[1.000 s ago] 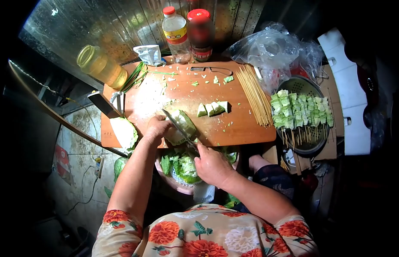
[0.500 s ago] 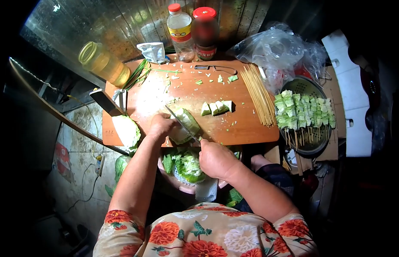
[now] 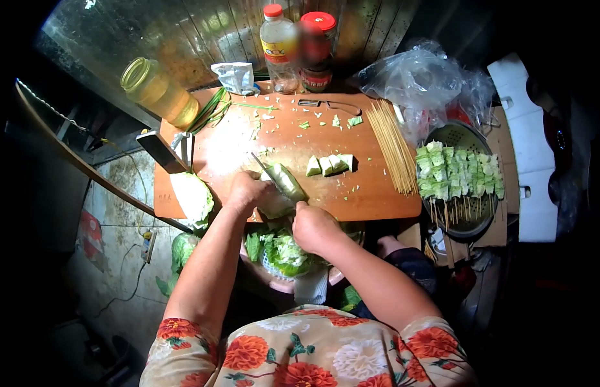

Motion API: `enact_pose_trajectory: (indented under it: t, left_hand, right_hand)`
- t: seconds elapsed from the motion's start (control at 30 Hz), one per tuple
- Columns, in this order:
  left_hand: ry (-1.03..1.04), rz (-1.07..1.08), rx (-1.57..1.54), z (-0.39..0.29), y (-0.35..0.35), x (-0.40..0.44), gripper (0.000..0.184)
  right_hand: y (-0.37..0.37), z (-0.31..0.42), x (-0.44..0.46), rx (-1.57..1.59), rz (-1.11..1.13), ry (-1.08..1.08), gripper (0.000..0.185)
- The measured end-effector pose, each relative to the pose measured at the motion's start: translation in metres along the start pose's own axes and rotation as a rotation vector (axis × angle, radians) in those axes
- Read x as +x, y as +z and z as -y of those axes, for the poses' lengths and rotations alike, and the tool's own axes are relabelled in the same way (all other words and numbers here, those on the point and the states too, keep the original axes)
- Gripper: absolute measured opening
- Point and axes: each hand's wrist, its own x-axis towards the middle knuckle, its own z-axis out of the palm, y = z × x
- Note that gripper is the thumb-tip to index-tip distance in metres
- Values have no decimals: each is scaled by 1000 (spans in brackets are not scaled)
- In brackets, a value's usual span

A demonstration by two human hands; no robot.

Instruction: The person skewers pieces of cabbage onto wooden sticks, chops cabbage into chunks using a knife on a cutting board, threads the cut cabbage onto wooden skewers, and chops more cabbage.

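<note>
On the wooden cutting board (image 3: 248, 135) lies a piece of pale green cabbage (image 3: 271, 205) near the front edge. My left hand (image 3: 247, 191) grips its left side, fingers closed against it. My right hand (image 3: 314, 227) is wrapped round the handle of a knife (image 3: 289, 183). The blade slants up to the left across the cabbage, its flat side visible. Right of the knife sits a row of several cut cabbage chunks (image 3: 330, 165). A larger cabbage wedge (image 3: 191, 200) rests at the board's left corner.
Bamboo skewers (image 3: 391, 148) lie on the board's right side, beside a colander (image 3: 464, 135) holding skewered cabbage (image 3: 458, 169). Along the back are a peeler (image 3: 329, 105), a bottle (image 3: 278, 51), a red-lidded jar (image 3: 318, 51) and a tilted jar (image 3: 159, 95). Below is a basin (image 3: 274, 280) of leaves.
The knife blade has turned, showing more of its flat side, and sits slightly further right over the cabbage. My right hand has shifted a little left. My left hand stays on the cabbage.
</note>
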Motion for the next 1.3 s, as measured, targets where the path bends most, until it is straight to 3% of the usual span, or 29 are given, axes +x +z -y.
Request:
enact_pose_trajectory:
  t: [0.17,0.3,0.33,0.37,0.43,0.47,0.53,0.57,0.6,0.67,0.7,0.77,0.93,0.97,1.03,1.3]
  left_hand:
    - [26,35,-14,1,-4,-8,46]
    - [116,-141,-30,-3,-28,-10,51]
    - [90,-105,-155,-1,-38,-6,54]
    - [103,-218,-130,2,-41,-2,57]
    - [306,-539,293,4,-37,-4,49]
    - [307,-539,291,4,-34,-5,49]
    - [720,-658,532,-2,-27,-14,35]
    - [718,-658,530,-5,-22,-19,35]
    - [673,-500,498,-10,-17,-25,30]
    - [530,-206,359,-15,-9,-30,25]
    - [530,-204,360,-15,-6,-30,25]
    - [848,-238,425,-11,0,-26,28]
    - [1088,-111,542,-4,14,-11,26]
    - [1088,-108,541,-3,15,-10,26]
    - [862,-3,578,-11,15,-17,27]
    - [738,18,433,3,51,-37,31]
  right_hand:
    - [23,-9,12,-47,-49,-10,21]
    - [11,-5,12,-33,-32,-24,19]
    - [5,-2,10,-29,-32,-24,19]
    - [-1,2,7,-22,-22,-24,20]
    - [-1,4,6,-14,-14,-24,20]
    - [5,1,7,2,-24,-20,21]
    - [11,-4,6,13,-32,-15,22]
    - [12,-7,4,-12,-48,-91,24]
    - [8,-6,0,-37,-64,-166,26]
    - [-3,0,-8,67,-96,-100,26]
    - [-11,5,-14,173,-130,-35,26]
    - [-18,2,-22,259,-202,-66,25]
    - [-40,-11,-43,474,-410,-170,19]
    - [-42,-15,-47,474,-411,-168,19]
    - [-46,-24,-53,372,-422,-196,19]
    - [-35,-47,-70,198,-304,-118,22]
